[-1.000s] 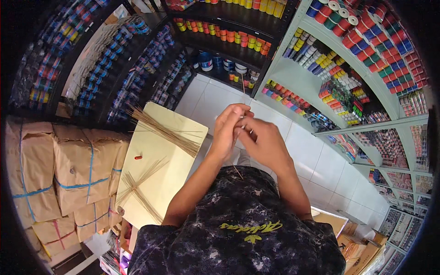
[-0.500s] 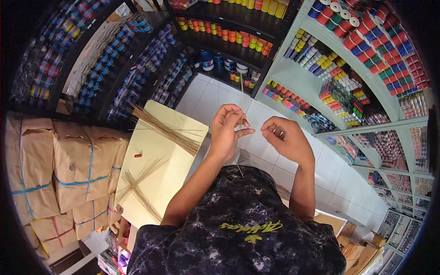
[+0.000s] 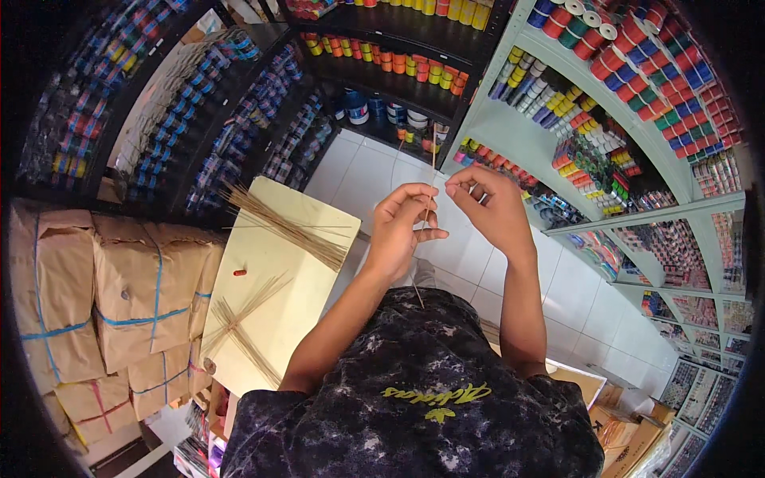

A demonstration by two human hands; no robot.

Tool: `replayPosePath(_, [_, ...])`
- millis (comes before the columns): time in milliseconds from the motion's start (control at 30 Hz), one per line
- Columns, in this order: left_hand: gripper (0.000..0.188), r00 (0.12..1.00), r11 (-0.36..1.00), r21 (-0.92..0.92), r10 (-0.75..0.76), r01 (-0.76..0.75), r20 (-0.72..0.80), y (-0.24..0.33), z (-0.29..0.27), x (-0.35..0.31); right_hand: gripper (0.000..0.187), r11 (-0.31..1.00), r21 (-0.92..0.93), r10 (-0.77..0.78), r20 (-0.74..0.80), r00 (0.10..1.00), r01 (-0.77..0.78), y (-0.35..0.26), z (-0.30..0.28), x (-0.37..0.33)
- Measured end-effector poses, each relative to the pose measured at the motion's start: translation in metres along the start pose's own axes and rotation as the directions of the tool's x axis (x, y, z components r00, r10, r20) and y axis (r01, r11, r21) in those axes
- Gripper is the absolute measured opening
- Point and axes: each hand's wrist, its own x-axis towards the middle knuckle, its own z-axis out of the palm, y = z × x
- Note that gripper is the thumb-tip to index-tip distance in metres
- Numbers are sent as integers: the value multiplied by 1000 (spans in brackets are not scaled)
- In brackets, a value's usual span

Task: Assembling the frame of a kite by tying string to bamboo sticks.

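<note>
Upright in front of my chest, a thin brown stick is pinched between the thumb and fingers of my left hand. Its lower end shows near my shirt. Beside its upper part is my right hand, with thumb and fingertips pressed together; whatever they may hold is too fine to make out. On a pale yellow board to the left lie a loose bundle of similar thin sticks and a smaller crossed bundle. A small red object sits between the bundles.
Brown paper parcels tied with blue string are stacked at the left. Dark shelves with spools stand ahead, and a pale green rack of coloured spools is on the right. Cardboard boxes lie behind at lower right, on white floor tiles.
My right hand has risen and moved slightly left, closer to the stick's upper part. The stick's top has tilted a little to the right; my left hand keeps its pinch.
</note>
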Motion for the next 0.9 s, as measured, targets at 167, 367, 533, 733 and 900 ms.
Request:
replayPosePath(167, [26,994,995,-15,-103,103,24,3,0,1,10,1000,-6,5,34,999,-5,-14,0,6])
replayPosePath(367, [26,991,991,1,-134,134,16,6,2,0,12,999,-21,-25,87,996,27,-18,1,7])
replayPosePath(533, [17,993,991,-75,-113,115,28,-1,-3,0,10,1000,22,0,68,998,-1,-14,1,8])
replayPosePath(733, [15,997,985,-157,-61,69,55,0,-4,2,26,988,138,75,-70,995,-65,-17,5,4])
replayPosePath(900, [13,999,986,-166,-10,15,31,0,-1,3,34,992,-13,-123,-33,992,123,-42,4,1])
